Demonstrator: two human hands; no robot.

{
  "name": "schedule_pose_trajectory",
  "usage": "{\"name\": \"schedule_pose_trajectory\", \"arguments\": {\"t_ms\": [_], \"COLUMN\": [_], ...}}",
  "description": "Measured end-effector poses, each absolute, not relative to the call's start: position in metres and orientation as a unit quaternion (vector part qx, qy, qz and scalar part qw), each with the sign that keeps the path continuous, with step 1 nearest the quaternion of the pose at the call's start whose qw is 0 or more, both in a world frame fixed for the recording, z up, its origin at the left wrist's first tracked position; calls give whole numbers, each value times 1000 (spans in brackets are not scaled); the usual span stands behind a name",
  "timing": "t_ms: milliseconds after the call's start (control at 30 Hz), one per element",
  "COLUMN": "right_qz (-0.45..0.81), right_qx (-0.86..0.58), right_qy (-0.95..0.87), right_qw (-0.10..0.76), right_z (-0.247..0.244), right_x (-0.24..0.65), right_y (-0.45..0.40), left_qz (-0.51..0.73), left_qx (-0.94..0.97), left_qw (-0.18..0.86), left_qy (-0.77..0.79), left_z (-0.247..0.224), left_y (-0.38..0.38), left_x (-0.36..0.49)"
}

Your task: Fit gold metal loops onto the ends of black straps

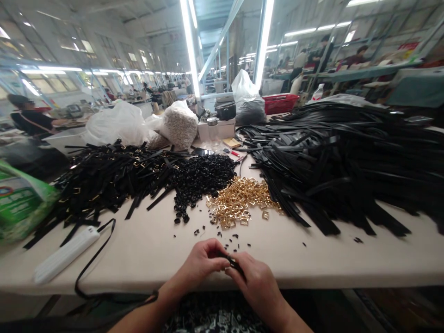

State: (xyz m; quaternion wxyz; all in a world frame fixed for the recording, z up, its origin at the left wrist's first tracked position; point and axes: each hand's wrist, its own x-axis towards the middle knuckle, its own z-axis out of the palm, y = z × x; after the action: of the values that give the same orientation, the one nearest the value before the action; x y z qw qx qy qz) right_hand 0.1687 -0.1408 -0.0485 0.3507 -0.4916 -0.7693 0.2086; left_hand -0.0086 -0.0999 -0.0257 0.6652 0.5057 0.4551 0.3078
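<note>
My left hand and my right hand meet above the table's front edge, fingertips pinched together. Between them is a short black strap, mostly covered by the fingers. Whether a buckle is on it I cannot tell. Just beyond my hands, small black bits are scattered on the pale tabletop. Farther back lie a heap of gold buckles and, to its left, a pile of small black loops.
Long black straps cover the right side; straps with gold buckles are heaped at left. A white power strip with a black cord lies front left, near a green bag. Plastic bags and a jar stand behind.
</note>
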Motion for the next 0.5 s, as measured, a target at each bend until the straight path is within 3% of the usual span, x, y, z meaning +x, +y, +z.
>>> {"name": "schedule_pose_trajectory", "arguments": {"t_ms": [233, 500], "right_qz": [303, 359], "right_qx": [-499, -521], "right_qy": [-715, -701], "right_qw": [385, 329], "right_z": [-40, -30], "right_x": [171, 185], "right_y": [-138, -132], "left_qz": [284, 263], "left_qx": [515, 561], "left_qw": [681, 663], "left_qy": [436, 420], "left_z": [-23, -13], "left_y": [-93, -76], "left_x": [-5, -12]}}
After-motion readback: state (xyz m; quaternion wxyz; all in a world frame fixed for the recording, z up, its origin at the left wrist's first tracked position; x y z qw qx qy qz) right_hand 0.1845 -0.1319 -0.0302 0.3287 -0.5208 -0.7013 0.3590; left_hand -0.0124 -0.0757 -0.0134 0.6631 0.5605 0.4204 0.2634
